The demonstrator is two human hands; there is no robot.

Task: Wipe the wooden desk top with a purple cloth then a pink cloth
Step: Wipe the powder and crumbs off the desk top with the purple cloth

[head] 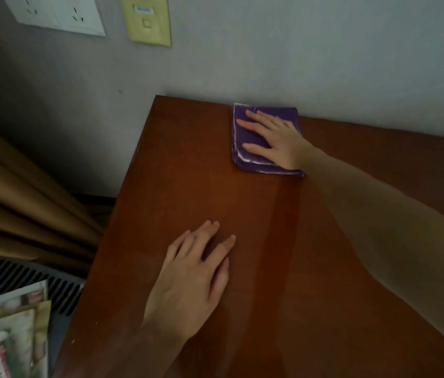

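Right hand [275, 137]: lay flat with fingers straight and spread, pressing the purple cloth [245, 156].
Purple cloth: folded, under the right hand, at the desk top's [188, 170] far edge by the wall.
Left hand [190, 279]: rested open, palm down, on bare wood, nearer than the right hand, holding nothing.

One bench [177, 170] with a wooden top. One purple cloth [245, 162], folded, at its far edge by the wall. Two hands: the right hand [275, 137] and the left hand [190, 279]. Two wall plates at far left: one white socket plate [57, 12], one yellowish plate [147, 20]. One curtain [19, 192] at left.
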